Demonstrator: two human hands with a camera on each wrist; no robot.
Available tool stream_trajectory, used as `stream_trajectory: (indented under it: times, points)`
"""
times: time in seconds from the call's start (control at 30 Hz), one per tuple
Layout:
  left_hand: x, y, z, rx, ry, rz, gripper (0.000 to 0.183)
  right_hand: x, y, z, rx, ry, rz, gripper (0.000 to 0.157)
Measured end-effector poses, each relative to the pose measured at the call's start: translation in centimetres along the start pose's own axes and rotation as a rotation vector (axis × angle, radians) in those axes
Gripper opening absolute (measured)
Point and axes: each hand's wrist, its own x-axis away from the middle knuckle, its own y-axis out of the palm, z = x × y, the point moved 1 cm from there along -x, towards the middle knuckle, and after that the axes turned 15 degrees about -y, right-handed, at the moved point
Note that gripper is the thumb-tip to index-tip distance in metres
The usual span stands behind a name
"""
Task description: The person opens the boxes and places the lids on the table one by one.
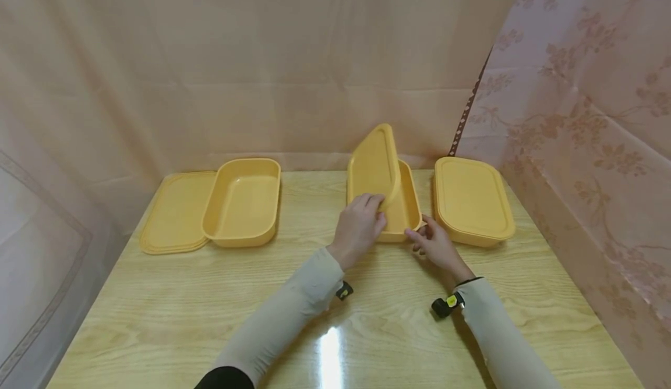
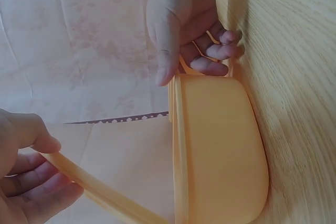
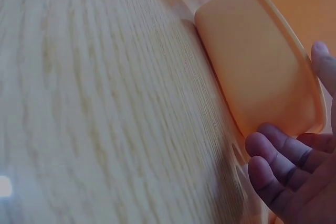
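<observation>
In the head view my left hand (image 1: 358, 230) pinches the near edge of a yellow lid (image 1: 371, 165), which tilts up over an uncovered yellow box (image 1: 411, 200). The left wrist view shows the thumb and fingers on either side of the lid's rim (image 2: 100, 190). My right hand (image 1: 437, 250) holds the box's near right corner. Its thumb (image 3: 324, 64) lies at the rim and its other fingers curl against the wall below, in the right wrist view. The lid hides part of the box's inside.
On the right stands a similar yellow box with its lid on (image 1: 473, 198). To the left, an open yellow box (image 1: 243, 202) stands beside a flat yellow lid (image 1: 175, 211), slightly overlapping it. Curtains hang behind the wooden table (image 1: 388, 331) and at both sides.
</observation>
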Motion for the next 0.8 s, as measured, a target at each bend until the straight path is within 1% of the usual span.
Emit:
stream_trajectory:
  times: [0.37, 0.53, 0.7, 0.8]
  points:
    - [0.1, -0.2, -0.7, 0.099, -0.049, 0.024, 0.026, -0.2, 0.3, 0.1, -0.023, 0.024, 0.022, 0.078]
    - [0.0, -0.5, -0.9, 0.154, -0.081, 0.028, 0.025, -0.2, 0.3, 0.0, -0.027, 0.037, 0.024, 0.075]
    - [0.1, -0.6, -1.2, 0.197, -0.094, 0.042, 0.024, -0.2, 0.2, -0.1, -0.034, 0.046, 0.026, 0.070]
    - [0.1, -0.6, -1.3, 0.216, -0.103, 0.053, 0.024, -0.3, 0.2, -0.1, -0.041, 0.055, 0.026, 0.071]
